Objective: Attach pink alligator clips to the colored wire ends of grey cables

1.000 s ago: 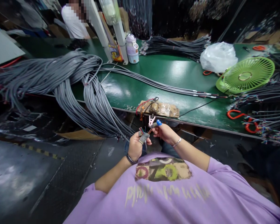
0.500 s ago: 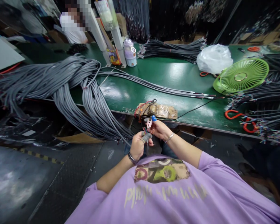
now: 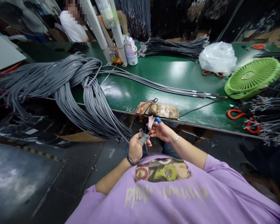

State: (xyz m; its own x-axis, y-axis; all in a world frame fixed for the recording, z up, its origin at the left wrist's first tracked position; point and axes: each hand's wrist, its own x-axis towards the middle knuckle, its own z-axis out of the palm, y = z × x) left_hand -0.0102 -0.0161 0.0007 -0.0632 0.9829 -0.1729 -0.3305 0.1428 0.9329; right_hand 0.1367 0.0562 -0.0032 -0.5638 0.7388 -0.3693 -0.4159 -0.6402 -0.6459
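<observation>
My left hand, with a grey covering on its thumb, is closed on a grey cable whose thin coloured wires fan out at the top. Just to the right is my right hand, its fingers bent in toward the wire ends and a blue cover on one fingertip. At its fingertips is a blurred, pale pink clip-like piece; whether the fingers grip it or a wire is unclear. Right behind, a wooden board with red and black leads rests on the bench edge.
Grey cables are heaped on the green bench and hang over its front at left. A few grey cables stretch to the right toward a green fan. A bottle, plastic bag and black cable bundles stand behind. A person is far left.
My right hand has shifted slightly right, its blue-covered fingertip now apart from the pink piece. My left hand still grips the cable, tilted a little. The green fan's head has turned.
</observation>
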